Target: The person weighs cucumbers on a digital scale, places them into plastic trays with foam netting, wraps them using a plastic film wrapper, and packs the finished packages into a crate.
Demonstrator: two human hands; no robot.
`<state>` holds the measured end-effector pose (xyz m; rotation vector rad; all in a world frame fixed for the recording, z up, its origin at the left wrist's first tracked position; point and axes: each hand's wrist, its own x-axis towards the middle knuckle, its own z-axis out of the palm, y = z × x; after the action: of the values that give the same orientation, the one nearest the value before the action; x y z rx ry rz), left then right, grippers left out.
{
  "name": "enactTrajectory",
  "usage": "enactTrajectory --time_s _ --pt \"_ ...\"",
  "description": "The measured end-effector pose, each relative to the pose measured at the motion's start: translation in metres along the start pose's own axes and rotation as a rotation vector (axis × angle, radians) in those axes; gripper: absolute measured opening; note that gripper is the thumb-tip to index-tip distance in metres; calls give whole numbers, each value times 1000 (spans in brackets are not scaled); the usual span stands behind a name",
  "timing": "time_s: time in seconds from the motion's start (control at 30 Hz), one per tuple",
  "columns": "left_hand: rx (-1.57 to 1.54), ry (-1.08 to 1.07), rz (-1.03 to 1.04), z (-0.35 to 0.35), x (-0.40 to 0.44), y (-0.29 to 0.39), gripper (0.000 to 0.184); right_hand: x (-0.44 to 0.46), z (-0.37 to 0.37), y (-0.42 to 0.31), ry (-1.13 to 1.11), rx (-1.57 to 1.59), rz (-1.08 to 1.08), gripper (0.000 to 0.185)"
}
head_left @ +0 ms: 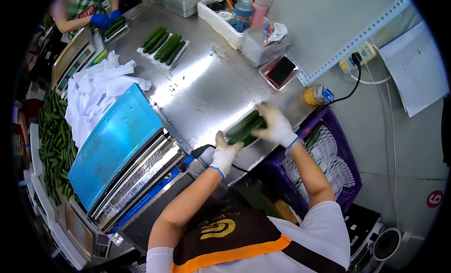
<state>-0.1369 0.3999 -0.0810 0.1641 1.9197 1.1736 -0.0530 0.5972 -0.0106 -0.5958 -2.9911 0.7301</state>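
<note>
A small pack of dark green cucumbers (243, 128) lies on the steel table near its front edge, between my two white-gloved hands. My left hand (226, 152) grips the near left end, with thumb and fingers on either side. At the far right end, my right hand (277, 124) curls its fingers and thumb around the cucumbers; it is slightly blurred. Whether a tray lies beneath them is hard to see. Left of my hands stands a wrapping machine with a blue lid (117, 146) and a roll of clear film (136, 179).
Two cucumber packs (163, 46) sit farther back beside white paper strips (101, 85). A co-worker's blue gloves (107, 20) handle another pack. A purple crate (350, 172) holding white foam netting stands at right. A phone (281, 72), jar (317, 95) and black cable (350, 98) lie along the right edge.
</note>
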Motion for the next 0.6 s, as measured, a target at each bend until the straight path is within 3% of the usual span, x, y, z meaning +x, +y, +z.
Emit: enactTrajectory --time_s 0.03,0.1,0.13,0.23,0.47,0.6 --pt "34 35 29 6 -2 4 107 -3 6 27 124 184 117 83" --pt "101 109 89 15 -10 12 103 3 25 79 81 624 343 79" --pt "89 160 139 21 -5 3 102 7 51 107 60 781 347 70" --pt "159 130 1 18 -9 27 107 7 58 86 -65 859 317 60" --pt "32 157 133 21 -11 22 81 -5 48 67 10 1196 473 49" --pt "34 199 347 -15 -27 54 70 1 7 28 208 992 193 46"
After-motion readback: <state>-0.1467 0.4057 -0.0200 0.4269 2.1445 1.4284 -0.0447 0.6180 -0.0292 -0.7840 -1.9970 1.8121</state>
